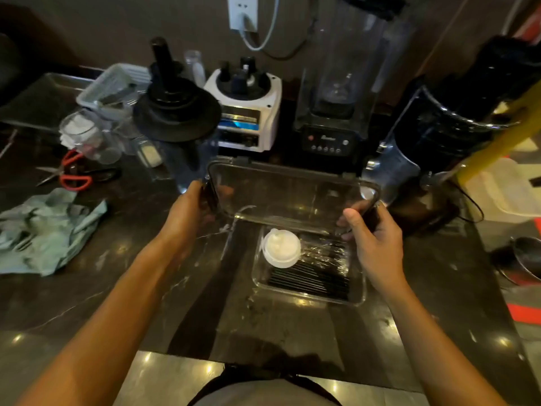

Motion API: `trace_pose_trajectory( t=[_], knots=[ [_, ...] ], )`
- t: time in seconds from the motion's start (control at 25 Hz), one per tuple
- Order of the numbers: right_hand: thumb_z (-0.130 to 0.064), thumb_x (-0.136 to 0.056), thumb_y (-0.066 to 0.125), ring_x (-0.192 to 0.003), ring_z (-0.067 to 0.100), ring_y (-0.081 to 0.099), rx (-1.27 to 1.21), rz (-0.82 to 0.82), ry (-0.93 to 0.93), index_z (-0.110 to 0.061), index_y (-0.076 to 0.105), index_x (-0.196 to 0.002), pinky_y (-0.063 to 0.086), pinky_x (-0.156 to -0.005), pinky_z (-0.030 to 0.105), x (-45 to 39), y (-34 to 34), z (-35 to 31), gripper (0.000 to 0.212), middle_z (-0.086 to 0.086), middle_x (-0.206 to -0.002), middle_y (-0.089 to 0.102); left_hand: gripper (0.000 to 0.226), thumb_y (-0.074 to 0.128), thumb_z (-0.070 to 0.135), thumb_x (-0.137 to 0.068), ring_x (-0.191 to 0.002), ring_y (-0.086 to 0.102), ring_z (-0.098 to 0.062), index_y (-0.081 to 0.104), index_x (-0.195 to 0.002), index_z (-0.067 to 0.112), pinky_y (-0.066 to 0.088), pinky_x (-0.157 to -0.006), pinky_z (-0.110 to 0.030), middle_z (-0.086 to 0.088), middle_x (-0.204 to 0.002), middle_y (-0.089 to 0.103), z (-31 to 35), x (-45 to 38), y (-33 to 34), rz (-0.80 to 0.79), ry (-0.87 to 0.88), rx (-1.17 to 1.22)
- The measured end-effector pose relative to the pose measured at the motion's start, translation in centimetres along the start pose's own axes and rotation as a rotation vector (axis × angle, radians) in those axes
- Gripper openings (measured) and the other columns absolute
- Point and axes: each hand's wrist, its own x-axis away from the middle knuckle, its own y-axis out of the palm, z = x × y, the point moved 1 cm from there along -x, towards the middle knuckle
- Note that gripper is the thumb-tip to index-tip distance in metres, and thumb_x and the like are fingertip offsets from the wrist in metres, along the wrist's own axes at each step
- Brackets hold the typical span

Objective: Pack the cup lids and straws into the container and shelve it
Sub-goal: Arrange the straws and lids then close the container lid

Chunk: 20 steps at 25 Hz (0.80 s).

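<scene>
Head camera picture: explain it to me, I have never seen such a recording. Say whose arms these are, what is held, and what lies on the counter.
There is no machine here. A person wears a camera on the head, looking forward and down, so the two bare arms are the wearer's own. The left hand and the right hand each grip one end of a clear container lid, held tilted above an open clear container on the dark marble counter. Inside the container lie white cup lids on a bundle of black straws. Behind stand blenders. To the left lie red-handled scissors and a pale green cloth.
</scene>
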Motion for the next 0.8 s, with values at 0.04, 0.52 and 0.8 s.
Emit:
trace_pose_trajectory(
  t=[0.04, 0.52, 0.8],
  knots=[
    [-0.028, -0.098, 0.067, -0.078, 0.015, 0.073, -0.013, 0.015, 0.028, -0.023, 0.067, -0.099, 0.059, -0.063, 0.027, 0.1, -1.0, 0.1, 0.006, 0.001, -0.083, 0.073, 0.051, 0.033, 0.04, -0.108, -0.1, 0.071, -0.026, 0.075, -0.103, 0.012, 0.052, -0.089, -0.039, -0.013, -0.11, 0.077, 0.3, 0.0, 1.5, -0.01, 0.017, -0.002],
    [-0.028, -0.102, 0.065, -0.061, 0.032, 0.069, 0.088, 0.093, 0.632, -0.006, 0.071, -0.083, 0.05, -0.052, 0.034, 2.8, -8.7, 11.4, 0.03, 0.007, -0.061, 0.07, 0.018, 0.069, 0.02, -0.097, -0.07, 0.076, -0.02, 0.069, -0.099, 0.002, 0.061, -0.066, -0.032, -0.008, -0.086, 0.078, -9.1, -2.0, 8.2, -0.109, 0.137, -0.516],
    [-0.035, -0.097, 0.07, -0.065, 0.03, 0.074, 0.235, 0.032, 0.627, -0.008, 0.073, -0.086, 0.06, -0.057, 0.04, 2.4, -6.9, 13.1, 0.029, 0.015, -0.075, 0.077, 0.018, 0.075, 0.028, -0.091, -0.082, 0.075, -0.015, 0.078, -0.102, 0.014, 0.062, -0.077, -0.038, 0.001, -0.087, 0.078, -11.9, -2.5, 6.8, 0.091, 0.101, -0.597]
  ],
)
